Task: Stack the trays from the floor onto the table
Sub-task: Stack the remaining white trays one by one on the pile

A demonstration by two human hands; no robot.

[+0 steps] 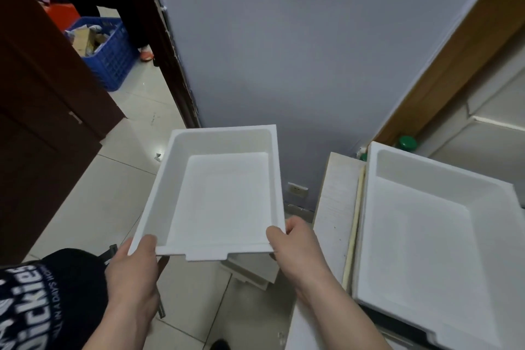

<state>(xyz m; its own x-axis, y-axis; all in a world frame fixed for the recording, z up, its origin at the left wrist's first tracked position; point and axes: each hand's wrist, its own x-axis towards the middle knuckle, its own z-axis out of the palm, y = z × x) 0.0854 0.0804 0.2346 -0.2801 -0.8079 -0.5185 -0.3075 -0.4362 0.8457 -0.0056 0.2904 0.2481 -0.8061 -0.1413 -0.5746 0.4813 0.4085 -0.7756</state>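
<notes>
I hold a white plastic tray [218, 193] in the air above the tiled floor, its open side up. My left hand [133, 267] grips its near left corner, thumb over the rim. My right hand [295, 247] grips its near right corner the same way. Another white tray [426, 233] lies on the table [335, 207] at the right. More white trays [252, 270] sit on the floor below the held one, mostly hidden by it.
A grey wall [284, 51] stands straight ahead, a dark wooden door [42, 122] at the left. A blue crate [105, 48] and a person's legs are in the doorway. A green-capped bottle [406, 143] stands behind the table. White cabinet fronts are at the far right.
</notes>
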